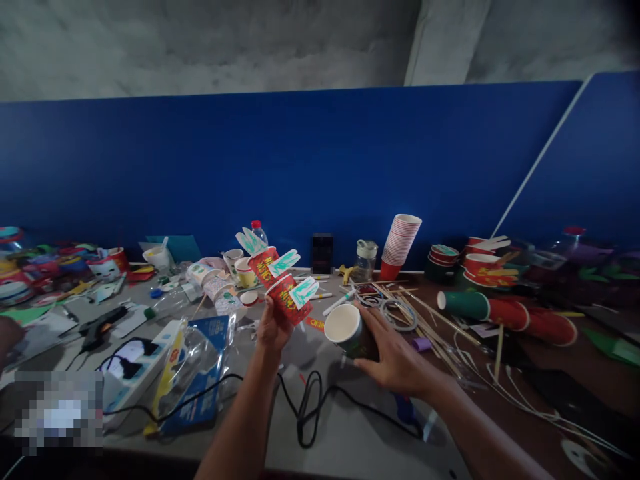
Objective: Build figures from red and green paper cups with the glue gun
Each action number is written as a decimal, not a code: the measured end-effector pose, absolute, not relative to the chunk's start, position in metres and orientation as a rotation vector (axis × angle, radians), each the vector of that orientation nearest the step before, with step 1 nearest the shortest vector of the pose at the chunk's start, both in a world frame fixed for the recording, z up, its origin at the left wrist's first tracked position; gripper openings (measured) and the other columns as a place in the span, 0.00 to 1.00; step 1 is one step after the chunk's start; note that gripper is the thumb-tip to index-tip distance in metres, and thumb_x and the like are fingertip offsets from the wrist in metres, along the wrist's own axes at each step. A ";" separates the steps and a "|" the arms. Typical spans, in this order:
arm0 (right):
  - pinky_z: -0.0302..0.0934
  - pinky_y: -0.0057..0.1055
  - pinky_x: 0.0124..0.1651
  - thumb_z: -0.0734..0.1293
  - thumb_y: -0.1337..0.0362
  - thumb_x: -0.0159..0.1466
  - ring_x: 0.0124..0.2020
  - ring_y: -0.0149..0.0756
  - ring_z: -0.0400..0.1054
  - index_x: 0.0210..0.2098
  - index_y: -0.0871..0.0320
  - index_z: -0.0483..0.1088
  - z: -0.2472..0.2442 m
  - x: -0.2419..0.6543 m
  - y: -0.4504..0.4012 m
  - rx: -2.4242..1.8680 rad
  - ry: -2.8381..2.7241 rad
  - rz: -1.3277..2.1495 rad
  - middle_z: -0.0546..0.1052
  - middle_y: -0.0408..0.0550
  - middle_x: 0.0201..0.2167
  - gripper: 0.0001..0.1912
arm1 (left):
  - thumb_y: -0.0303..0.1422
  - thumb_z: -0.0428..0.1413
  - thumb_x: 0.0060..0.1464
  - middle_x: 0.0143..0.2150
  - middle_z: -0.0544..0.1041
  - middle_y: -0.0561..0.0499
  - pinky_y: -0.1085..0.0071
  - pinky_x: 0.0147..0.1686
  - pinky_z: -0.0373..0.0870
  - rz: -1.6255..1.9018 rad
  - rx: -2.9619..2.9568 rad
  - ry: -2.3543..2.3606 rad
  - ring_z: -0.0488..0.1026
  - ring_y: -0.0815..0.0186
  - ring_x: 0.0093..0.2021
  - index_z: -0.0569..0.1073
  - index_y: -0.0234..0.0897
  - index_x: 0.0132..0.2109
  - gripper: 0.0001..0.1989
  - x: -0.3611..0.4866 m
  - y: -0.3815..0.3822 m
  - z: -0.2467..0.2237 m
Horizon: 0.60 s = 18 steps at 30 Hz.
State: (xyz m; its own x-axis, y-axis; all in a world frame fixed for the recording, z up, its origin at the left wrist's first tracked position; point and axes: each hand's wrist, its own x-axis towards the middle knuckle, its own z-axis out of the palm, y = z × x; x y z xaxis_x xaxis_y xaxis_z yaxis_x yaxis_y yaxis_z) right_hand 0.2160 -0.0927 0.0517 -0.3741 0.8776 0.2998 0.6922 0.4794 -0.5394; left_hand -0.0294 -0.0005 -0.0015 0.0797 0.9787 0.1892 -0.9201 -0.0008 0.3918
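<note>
My left hand (274, 331) grips a pair of joined red paper cups (286, 303) with yellow lettering, raised over the table and tilted. White paper cutouts (304, 293) coloured with green strokes stick out from their sides. In my right hand (395, 353) is a dark paper cup (367, 339), tipped so that its pale inside faces left and towards me. The fingers wrap round its far side and the thumb lies beneath. A gap separates the dark cup from the red pair. A white marker (339, 302) lies just behind the dark cup.
A tall stack of paper cups (401, 240) leans beside a lidded glass jar (367, 259). Wooden sticks (435, 333) and a row of joined cups (507, 317) lie right. A black cable (313, 400) loops in front; a power strip (143, 363) and glue gun (103, 325) lie left.
</note>
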 end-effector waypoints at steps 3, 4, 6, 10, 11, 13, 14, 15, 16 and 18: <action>0.46 0.50 0.66 0.69 0.65 0.52 0.66 0.50 0.50 0.67 0.57 0.46 0.056 0.210 -0.094 -1.268 -2.151 0.542 0.56 0.59 0.64 0.47 | 0.46 0.43 0.62 0.48 0.79 0.46 0.53 0.59 0.61 1.504 0.456 0.127 0.76 0.58 0.49 0.67 0.45 0.60 0.24 -0.031 -0.002 -0.002; 0.46 0.50 0.65 0.69 0.66 0.52 0.65 0.50 0.51 0.67 0.56 0.48 0.056 0.208 -0.093 -1.233 -2.148 0.564 0.57 0.58 0.64 0.46 | 0.46 0.43 0.62 0.49 0.79 0.46 0.52 0.59 0.60 1.497 0.459 0.115 0.75 0.58 0.50 0.67 0.45 0.60 0.24 -0.032 -0.002 -0.002; 0.46 0.50 0.65 0.68 0.67 0.53 0.65 0.50 0.52 0.66 0.53 0.49 0.053 0.205 -0.092 -1.160 -2.132 0.616 0.59 0.56 0.64 0.44 | 0.46 0.44 0.61 0.51 0.78 0.46 0.52 0.60 0.58 1.484 0.471 0.092 0.73 0.57 0.53 0.68 0.45 0.60 0.24 -0.033 -0.002 -0.004; 0.47 0.51 0.64 0.68 0.63 0.53 0.64 0.52 0.52 0.66 0.55 0.50 0.045 0.200 -0.088 -1.135 -2.007 0.841 0.60 0.56 0.64 0.43 | 0.46 0.46 0.61 0.52 0.77 0.46 0.54 0.61 0.57 1.459 0.504 0.095 0.72 0.56 0.55 0.69 0.45 0.59 0.23 -0.034 -0.002 -0.006; 0.50 0.51 0.63 0.67 0.62 0.52 0.63 0.52 0.54 0.66 0.57 0.49 0.044 0.199 -0.088 -1.124 -1.949 0.945 0.61 0.57 0.63 0.44 | 0.46 0.46 0.61 0.52 0.77 0.46 0.54 0.61 0.57 1.459 0.506 0.102 0.72 0.57 0.55 0.69 0.45 0.59 0.23 -0.034 -0.002 -0.006; 0.60 0.49 0.55 0.66 0.57 0.53 0.59 0.52 0.59 0.66 0.58 0.47 0.044 0.197 -0.090 -1.090 -1.793 1.218 0.62 0.58 0.61 0.45 | 0.46 0.45 0.61 0.53 0.77 0.46 0.54 0.61 0.57 1.464 0.498 0.111 0.71 0.56 0.56 0.69 0.45 0.59 0.23 -0.033 -0.003 -0.005; 0.65 0.46 0.49 0.65 0.55 0.53 0.55 0.52 0.62 0.66 0.58 0.46 0.045 0.196 -0.092 -1.081 -1.707 1.352 0.62 0.58 0.61 0.45 | 0.46 0.45 0.61 0.53 0.76 0.45 0.53 0.61 0.57 1.467 0.491 0.115 0.70 0.56 0.56 0.68 0.45 0.59 0.23 -0.033 -0.004 -0.004; 0.67 0.44 0.44 0.64 0.54 0.53 0.52 0.50 0.65 0.66 0.57 0.46 0.046 0.194 -0.093 -1.086 -1.635 1.461 0.63 0.57 0.60 0.45 | 0.46 0.45 0.61 0.54 0.76 0.45 0.53 0.61 0.57 1.470 0.484 0.121 0.70 0.56 0.57 0.68 0.44 0.59 0.24 -0.032 -0.004 -0.003; 0.68 0.41 0.40 0.64 0.53 0.53 0.49 0.49 0.67 0.66 0.56 0.47 0.047 0.193 -0.095 -1.110 -1.580 1.535 0.64 0.56 0.59 0.44 | 0.46 0.45 0.61 0.54 0.76 0.45 0.53 0.61 0.57 1.473 0.477 0.126 0.70 0.55 0.57 0.68 0.44 0.59 0.24 -0.031 -0.005 -0.002; 0.68 0.38 0.38 0.64 0.54 0.52 0.45 0.46 0.69 0.64 0.55 0.52 0.047 0.190 -0.096 -1.175 -1.517 1.585 0.67 0.53 0.57 0.41 | 0.47 0.45 0.61 0.53 0.77 0.44 0.54 0.60 0.58 1.481 0.463 0.135 0.70 0.55 0.56 0.69 0.43 0.59 0.24 -0.030 -0.007 0.001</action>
